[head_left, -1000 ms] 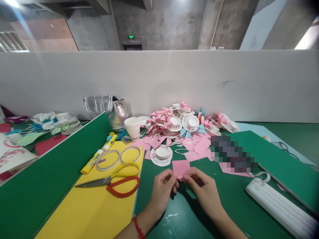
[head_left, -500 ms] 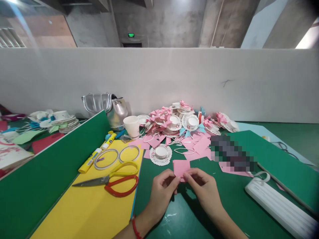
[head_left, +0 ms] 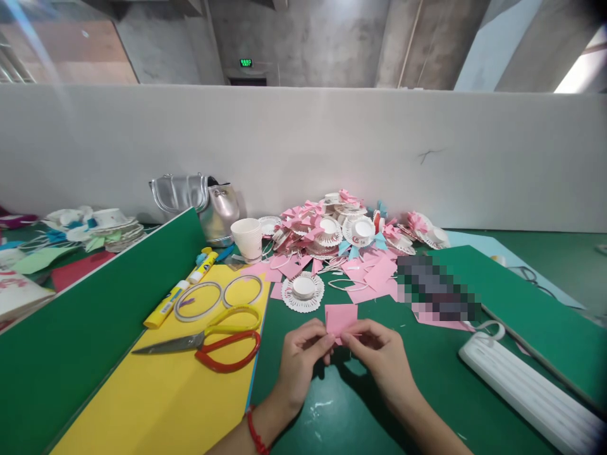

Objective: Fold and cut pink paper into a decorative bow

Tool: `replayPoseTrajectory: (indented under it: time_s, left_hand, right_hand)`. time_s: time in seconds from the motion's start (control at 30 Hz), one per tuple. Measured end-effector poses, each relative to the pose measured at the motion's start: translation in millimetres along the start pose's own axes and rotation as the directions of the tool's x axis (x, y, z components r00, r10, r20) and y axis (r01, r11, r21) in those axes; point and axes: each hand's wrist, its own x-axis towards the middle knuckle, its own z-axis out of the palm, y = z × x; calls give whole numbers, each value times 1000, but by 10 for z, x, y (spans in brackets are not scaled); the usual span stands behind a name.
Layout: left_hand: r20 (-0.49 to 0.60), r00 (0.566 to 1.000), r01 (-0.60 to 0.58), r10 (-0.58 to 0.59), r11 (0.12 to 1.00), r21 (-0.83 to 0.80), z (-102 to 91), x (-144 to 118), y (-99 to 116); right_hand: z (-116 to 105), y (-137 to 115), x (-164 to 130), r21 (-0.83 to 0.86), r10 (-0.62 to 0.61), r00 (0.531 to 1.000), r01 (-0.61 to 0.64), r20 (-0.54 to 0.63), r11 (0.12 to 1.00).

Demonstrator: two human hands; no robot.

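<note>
Little has moved since the earlier pictures: both hands have stayed at the same pink paper, and they sit a bit higher and more to the left in the view, as does everything else, so the head seems to have turned and not the things.

The left hand (head_left: 303, 354) and the right hand (head_left: 377, 354) are both closed on the lower edge of the paper (head_left: 341, 317), with thumb and fingers pinching it from each side. The paper stands up a little from the surface (head_left: 427, 392), near its front edge, between the two hands. I judge that folding has only begun: the upper part of the sheet is still flat and square, and only the lower edge looks gathered, though the fingers hide it.

Just behind the paper lies one white doily with a cup base (head_left: 303, 292), with no bow on it. Further toward the back edge there is a pile (head_left: 351, 230) of such pieces already carrying pink and blue bows, so many are finished. Loose pink sheets (head_left: 374, 278) lie before the pile, so more seems left to do.

At the left, on a yellow sheet (head_left: 165, 398), rest scissors (head_left: 213, 338), two rings (head_left: 218, 297) and a glue stick (head_left: 165, 305).
</note>
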Motion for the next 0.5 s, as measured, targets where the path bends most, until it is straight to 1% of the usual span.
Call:
replayPoseTrajectory:
  time_s: [0.17,0.37,0.5]
  left_hand:
    - [0,1000,-19,19,999,26,20,-14,46]
    - [-54,998,-35,41,994,107,56,-36,92]
    - [-37,999,-31,36,992,125,53,-30,62]
  right_hand:
    - [31,13,-22,-3,-12,998,12,-57,1000]
    - [17,-18,-24,42,25,1000,-25,12,999]
    - [7,-14,-26,37,38,999,-38,5,999]
